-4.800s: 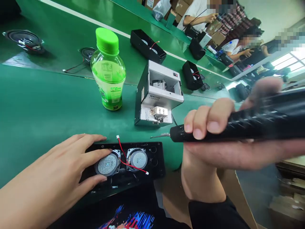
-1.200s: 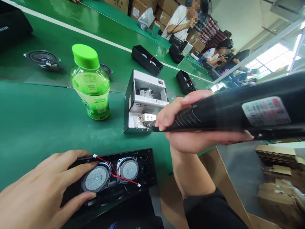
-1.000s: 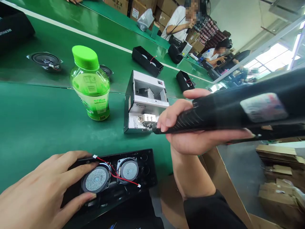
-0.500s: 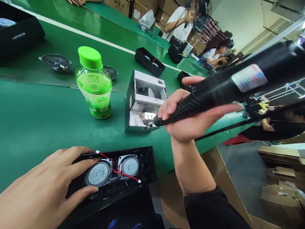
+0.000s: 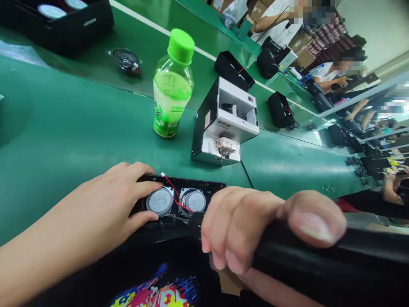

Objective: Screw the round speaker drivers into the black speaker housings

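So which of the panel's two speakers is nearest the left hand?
The left speaker, between thumb and index finger of the left hand; the right speaker lies beyond, nearer the right hand.

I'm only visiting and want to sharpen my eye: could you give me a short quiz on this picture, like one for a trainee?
1. Multiple choice: how many speakers show in the black case at the left hand?
A) One
B) Two
C) Four

2. True or false: the bottle lies on its side.

3. Fill in the blank: the screwdriver is in the ____ hand.

Key:
1. B, two, side by side.
2. False; the bottle stands upright.
3. Right; the right hand is wrapped around it.
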